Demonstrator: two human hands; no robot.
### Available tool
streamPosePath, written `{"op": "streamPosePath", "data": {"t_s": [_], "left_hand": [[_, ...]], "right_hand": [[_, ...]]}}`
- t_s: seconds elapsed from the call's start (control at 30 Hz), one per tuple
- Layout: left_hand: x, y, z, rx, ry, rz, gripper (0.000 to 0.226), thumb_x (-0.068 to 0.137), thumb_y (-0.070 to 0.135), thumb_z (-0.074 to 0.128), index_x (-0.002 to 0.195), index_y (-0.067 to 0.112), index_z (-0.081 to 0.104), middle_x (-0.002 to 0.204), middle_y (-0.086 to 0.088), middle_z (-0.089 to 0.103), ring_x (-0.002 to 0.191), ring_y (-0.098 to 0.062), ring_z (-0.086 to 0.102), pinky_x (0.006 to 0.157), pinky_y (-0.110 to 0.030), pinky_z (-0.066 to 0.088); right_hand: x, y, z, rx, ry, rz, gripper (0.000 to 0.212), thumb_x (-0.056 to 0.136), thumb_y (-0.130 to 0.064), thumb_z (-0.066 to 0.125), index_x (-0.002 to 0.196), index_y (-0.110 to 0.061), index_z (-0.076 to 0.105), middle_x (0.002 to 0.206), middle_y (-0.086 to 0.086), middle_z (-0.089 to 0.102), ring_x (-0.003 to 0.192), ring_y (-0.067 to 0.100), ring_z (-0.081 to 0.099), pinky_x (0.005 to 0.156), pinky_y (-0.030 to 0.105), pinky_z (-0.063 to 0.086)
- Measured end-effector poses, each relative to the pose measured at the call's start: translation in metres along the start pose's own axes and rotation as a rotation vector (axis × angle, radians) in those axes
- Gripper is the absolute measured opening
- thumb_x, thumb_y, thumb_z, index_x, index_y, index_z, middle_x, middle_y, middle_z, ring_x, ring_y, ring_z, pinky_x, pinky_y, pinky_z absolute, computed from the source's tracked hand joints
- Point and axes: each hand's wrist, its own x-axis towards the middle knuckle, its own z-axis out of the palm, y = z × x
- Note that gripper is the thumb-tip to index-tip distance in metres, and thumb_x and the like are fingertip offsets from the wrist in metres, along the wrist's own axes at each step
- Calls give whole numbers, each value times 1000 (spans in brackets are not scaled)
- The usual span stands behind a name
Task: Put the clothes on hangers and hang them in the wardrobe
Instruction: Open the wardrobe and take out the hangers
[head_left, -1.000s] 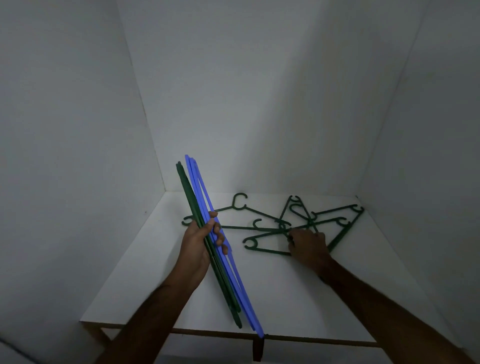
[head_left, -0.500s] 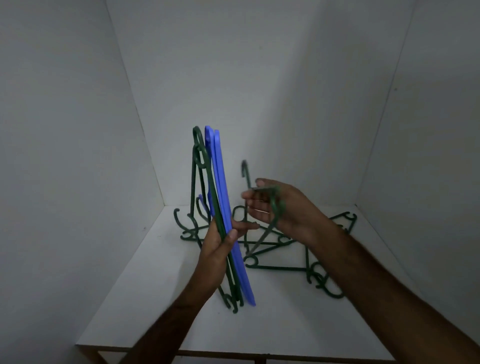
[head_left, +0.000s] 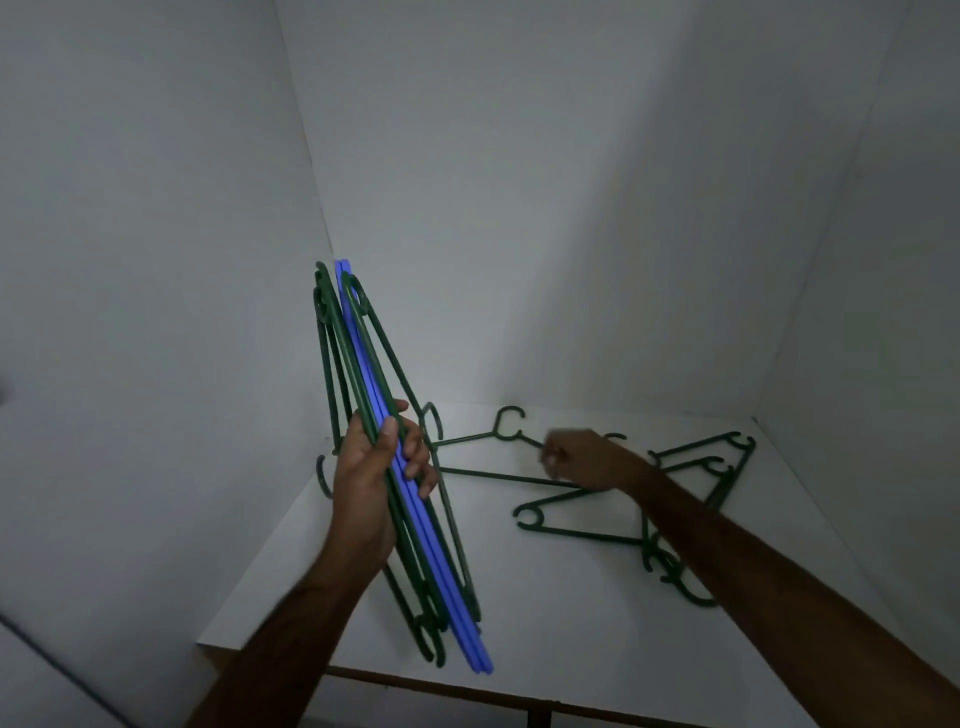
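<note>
Right hand (head_left: 587, 460) added its hanger to the bundle (head_left: 384, 441), reaches back.

Bare shelf (head_left: 545, 613) is seen at centre front, flanked by upright held hangers (head_left: 363, 395) at left and loose green hangers (head_left: 691, 483) scattered at right rear; passage is closed by walls (head_left: 519, 182) on three sides.

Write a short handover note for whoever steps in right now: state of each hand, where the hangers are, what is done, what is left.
Left hand: grips an upright bundle of green and blue hangers.
Right hand: down on the loose green hangers on the white shelf; blurred, grip unclear.
Done: several hangers gathered in the bundle.
Left: collect the loose hangers. No clothes are in view, so all hanging is still to do.
</note>
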Motion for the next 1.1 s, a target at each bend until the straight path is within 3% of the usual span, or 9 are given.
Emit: {"op": "streamPosePath", "data": {"t_s": [0.1, 0.23, 0.33, 0.47, 0.53, 0.7, 0.8, 0.9, 1.1], "left_hand": [[1, 6, -17, 51, 81, -27, 17, 99, 20, 47, 111, 10, 51, 68, -1, 43, 50, -10, 38, 39, -21, 38], [4, 1, -26, 46, 153, -60, 10, 96, 17, 51, 104, 11, 53, 68, 1, 46, 50, -9, 39, 40, -23, 40], [4, -7, -24, 38, 176, -87, 5, 100, 9, 49, 99, 13, 52, 70, 1, 45, 50, -8, 41, 42, -24, 43], [2, -13, -21, 45, 179, -131, 11, 102, 6, 46, 99, 13, 54, 71, -1, 46, 51, -11, 46, 46, -28, 49], [2, -15, -19, 71, 180, -137, 11, 103, 6, 47, 102, 12, 56, 70, -1, 50, 53, -13, 51, 48, -30, 53], [9, -20, -13, 98, 202, -154, 9, 102, 7, 50, 103, 9, 59, 73, -6, 62, 62, -19, 66, 57, -40, 61], [11, -22, -12, 78, 188, -171, 8, 102, 6, 50, 102, 7, 58, 78, -12, 62, 67, -25, 68, 63, -45, 63], [12, -22, -9, 59, 187, -191, 7, 101, 5, 51, 104, 4, 57, 81, -15, 62, 71, -29, 69, 67, -47, 63], [11, -11, 4, -14, 154, -230, 6, 100, 5, 50, 103, 3, 56, 81, -19, 66, 75, -35, 72, 67, -50, 62]], "right_hand": [[-13, 42, 45, -308, -204, 135, 46, 93, -44, 69, 128, -18, 54, 128, 4, 56, 105, 15, 51, 89, 31, 46], [-27, 43, 77, -391, -30, 48, 34, 101, -31, 54, 131, -17, 50, 133, 5, 54, 111, 18, 51, 93, 30, 44], [-33, 40, 84, -545, -21, -21, 40, 102, -23, 47, 139, -11, 45, 141, 13, 48, 122, 26, 51, 98, 36, 44], [-37, 25, 42, -556, 128, -94, 23, 104, -24, 42, 122, -15, 54, 134, 11, 48, 104, 26, 60, 81, 38, 49], [-36, 17, 3, -454, 317, -131, 16, 104, -22, 46, 113, -17, 59, 120, 7, 55, 94, 28, 64, 75, 39, 51], [-46, -3, -103, 326, 550, 6, 6, 101, -13, 60, 99, -11, 65, 87, 8, 70, 72, 20, 73, 69, 37, 62], [-60, -16, -139, 615, 531, -47, 8, 100, -8, 62, 104, -2, 66, 86, 17, 70, 78, 34, 74, 68, 43, 64], [-65, -37, -147, 768, 448, -161, 18, 102, -10, 59, 115, 0, 66, 85, 16, 69, 78, 34, 72, 67, 42, 63], [-69, -91, -128, 670, 247, -534, 19, 101, -1, 56, 116, -2, 67, 94, 15, 75, 88, 28, 74, 81, 37, 61]]}}
